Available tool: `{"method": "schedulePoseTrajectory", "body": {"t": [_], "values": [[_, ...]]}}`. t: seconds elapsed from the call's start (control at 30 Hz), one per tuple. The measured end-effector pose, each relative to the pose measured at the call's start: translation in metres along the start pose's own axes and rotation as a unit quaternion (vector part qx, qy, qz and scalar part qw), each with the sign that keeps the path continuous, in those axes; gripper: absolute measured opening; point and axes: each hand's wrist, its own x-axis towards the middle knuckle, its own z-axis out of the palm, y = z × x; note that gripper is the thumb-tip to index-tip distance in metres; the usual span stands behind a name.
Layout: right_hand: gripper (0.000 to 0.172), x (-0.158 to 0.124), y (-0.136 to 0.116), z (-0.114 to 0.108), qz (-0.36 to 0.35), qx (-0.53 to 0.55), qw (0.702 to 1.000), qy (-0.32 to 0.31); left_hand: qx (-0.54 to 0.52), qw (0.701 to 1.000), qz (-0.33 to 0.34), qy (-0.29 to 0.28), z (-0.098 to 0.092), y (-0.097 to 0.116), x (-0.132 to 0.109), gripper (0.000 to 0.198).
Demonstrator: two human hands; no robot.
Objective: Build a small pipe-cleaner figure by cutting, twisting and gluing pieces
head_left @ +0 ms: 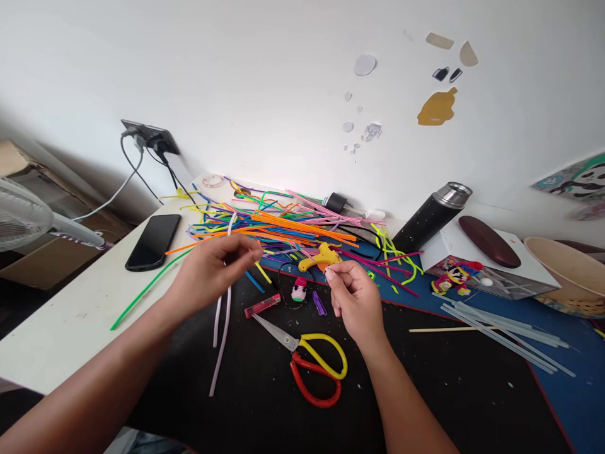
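My left hand (pixel 215 270) hovers over the near side of the pipe cleaner pile, thumb and fingertips pressed together; what they hold, if anything, is too small to make out. My right hand (pixel 354 296) is pinched closed just in front of the yellow glue gun (pixel 326 255), and its fingertips hide any small thing between them. Between the hands lie a small pink-and-white figure (pixel 299 290), a folded purple pipe cleaner piece (pixel 319 304) and a red lighter-like object (pixel 263 306). Nearer me rest scissors (pixel 296 343) with one yellow and one red handle. Pale lilac pipe cleaners (pixel 221 359) run beneath my left hand.
Many coloured pipe cleaners (pixel 278 221) lie piled along the wall. A black phone (pixel 154 242) is at left, near a fan (pixel 28 208). On the right are a black flask (pixel 432 217), a white box (pixel 508 265), glue sticks (pixel 510 334), a wooden stick (pixel 449 330) and a basket (pixel 570 265).
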Motion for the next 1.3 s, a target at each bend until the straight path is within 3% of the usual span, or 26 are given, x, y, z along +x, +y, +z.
{"method": "schedulePoseTrajectory", "body": {"t": [0.17, 0.33, 0.4, 0.53, 0.63, 0.73, 0.83, 0.97, 1.1, 1.3], "values": [[0.031, 0.003, -0.004, -0.003, 0.008, 0.032, 0.999, 0.007, -0.031, 0.967, 0.028, -0.252, 0.030, 0.010, -0.055, 0.022], [0.029, 0.011, -0.013, -0.014, -0.009, 0.079, 0.995, 0.061, -0.035, 0.923, 0.153, -0.351, 0.050, 0.022, -0.083, 0.017], [0.029, 0.015, -0.018, -0.019, -0.022, 0.110, 0.989, 0.095, -0.023, 0.925, 0.172, -0.338, 0.051, 0.022, -0.076, 0.017], [0.031, 0.020, -0.025, -0.027, -0.018, 0.139, 0.980, 0.138, 0.077, 0.972, 0.119, -0.186, 0.056, 0.021, -0.033, 0.016], [0.033, 0.020, -0.025, -0.028, -0.013, 0.146, 0.979, 0.142, 0.187, 0.952, 0.186, -0.155, 0.072, 0.030, 0.004, 0.016], [0.034, 0.020, -0.024, -0.028, -0.015, 0.147, 0.979, 0.139, 0.327, 0.906, 0.238, -0.127, 0.094, 0.043, 0.030, 0.023], [0.031, 0.020, -0.025, -0.029, -0.015, 0.156, 0.978, 0.139, 0.421, 0.867, 0.218, -0.157, 0.115, 0.048, 0.046, 0.027], [0.030, 0.021, -0.028, -0.034, -0.021, 0.168, 0.975, 0.144, 0.430, 0.857, 0.211, -0.192, 0.132, 0.038, 0.058, 0.017], [0.031, 0.021, -0.032, -0.036, -0.021, 0.177, 0.974, 0.143, 0.430, 0.855, 0.203, -0.207, 0.137, 0.031, 0.063, 0.016], [0.032, 0.019, -0.034, -0.033, -0.013, 0.176, 0.975, 0.137, 0.418, 0.868, 0.185, -0.194, 0.133, 0.039, 0.062, 0.029]]}}
